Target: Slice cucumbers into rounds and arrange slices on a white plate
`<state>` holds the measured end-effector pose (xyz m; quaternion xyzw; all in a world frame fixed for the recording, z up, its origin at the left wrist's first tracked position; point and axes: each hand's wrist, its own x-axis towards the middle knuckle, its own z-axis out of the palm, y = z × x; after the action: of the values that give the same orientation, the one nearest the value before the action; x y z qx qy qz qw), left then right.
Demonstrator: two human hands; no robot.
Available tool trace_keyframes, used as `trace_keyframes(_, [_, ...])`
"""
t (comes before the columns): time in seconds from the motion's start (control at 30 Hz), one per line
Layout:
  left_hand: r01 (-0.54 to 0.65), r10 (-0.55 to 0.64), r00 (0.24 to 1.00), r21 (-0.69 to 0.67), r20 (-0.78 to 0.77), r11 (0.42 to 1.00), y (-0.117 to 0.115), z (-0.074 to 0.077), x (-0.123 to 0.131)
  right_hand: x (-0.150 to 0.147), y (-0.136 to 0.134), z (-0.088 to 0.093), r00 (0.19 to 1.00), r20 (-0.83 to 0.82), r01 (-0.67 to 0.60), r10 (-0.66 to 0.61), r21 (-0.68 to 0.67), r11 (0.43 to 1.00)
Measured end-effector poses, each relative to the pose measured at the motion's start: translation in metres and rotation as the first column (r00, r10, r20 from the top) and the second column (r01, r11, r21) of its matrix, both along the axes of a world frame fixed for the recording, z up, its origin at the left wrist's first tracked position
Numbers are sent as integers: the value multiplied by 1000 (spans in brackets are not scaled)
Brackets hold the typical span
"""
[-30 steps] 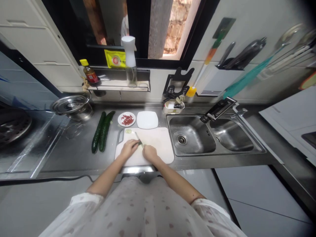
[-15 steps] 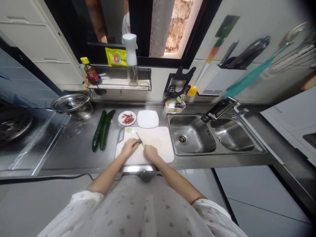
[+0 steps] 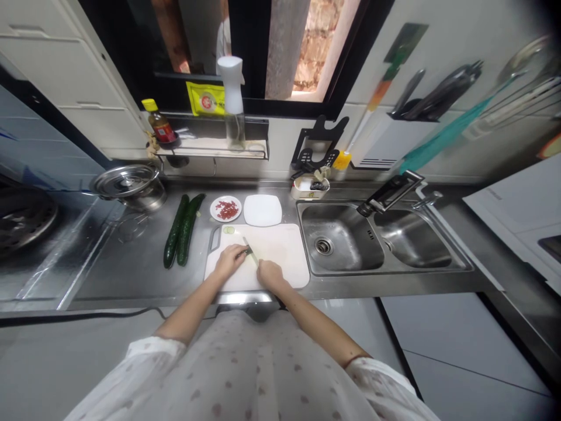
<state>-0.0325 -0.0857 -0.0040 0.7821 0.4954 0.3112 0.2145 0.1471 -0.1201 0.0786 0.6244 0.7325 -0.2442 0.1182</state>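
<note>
Gripping a knife (image 3: 251,249), the right grip (image 3: 270,275) is curled into a fist; the handle is hidden inside it. The blade slants away from the body, its tip toward the far left. The left grip (image 3: 228,262) is narrow, its fingertips bunched on a small dark green cucumber piece (image 3: 248,251), mostly covered, at the left side of the blade; whether blade and piece touch is too small to tell. The left grip probably pins the piece against rolling, and the slanted blade seems to suit the angle of the two forearms.

Pale slices (image 3: 228,230) lie beyond the left grip, near the far left corner of the cutting board (image 3: 287,254), likely there to be out of the blade's way. Left of the left grip, two whole cucumbers (image 3: 188,231) rest side by side on the desk (image 3: 127,275), off the board but apparently within reach. Beyond both grips, a plate of red pieces (image 3: 226,209) and a white plate (image 3: 262,210) line the board's far edge, limiting forward travel.

Right of the right grip, bare board gives elbow room up to its edge, with the sink (image 3: 342,240) just beside it. Nearer the body, the board ends close to the desk's front edge.
</note>
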Motion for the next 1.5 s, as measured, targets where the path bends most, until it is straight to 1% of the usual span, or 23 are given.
trace_keyframes(0.37, [1, -1, 1000, 3, -19, 1000, 1, -4, -1, -7, 14, -9, 999, -53, 1, 2, 53, 999])
trace_keyframes(0.53, [1, -1, 1000, -3, -11, 1000, 2, -4, -2, -4, 6, -6, 999, -32, -2, 4, 41, 999])
trace_keyframes(0.73, [2, -2, 1000, -16, 6, 1000, 1, 1, -1, 1, -3, -2, 1000, 1, -5, 5, 2, 1000])
trace_keyframes(0.87, [-6, 6, 1000, -16, 2, 1000, 0, 1, 0, 0, -1, -3, 1000, -1, -5, 5, -5, 1000])
trace_keyframes(1.07, [-9, 9, 1000, -9, -1, 1000, 1, -3, -1, -3, 4, -7, 1000, -21, -7, 8, 32, 999])
trace_keyframes(1.2, [-2, 2, 1000, -15, -7, 1000, 1, -3, -1, -3, 4, -8, 1000, -25, -9, 10, 27, 1000])
trace_keyframes(1.37, [-6, 6, 1000, -17, -3, 1000, 0, 0, -1, 2, -6, -7, 1000, 5, -4, 4, 8, 1000])
trace_keyframes(1.5, [-11, 11, 1000, -19, -3, 1000, 1, -1, -1, 7, -14, -8, 1000, 4, -7, 7, -1, 1000])
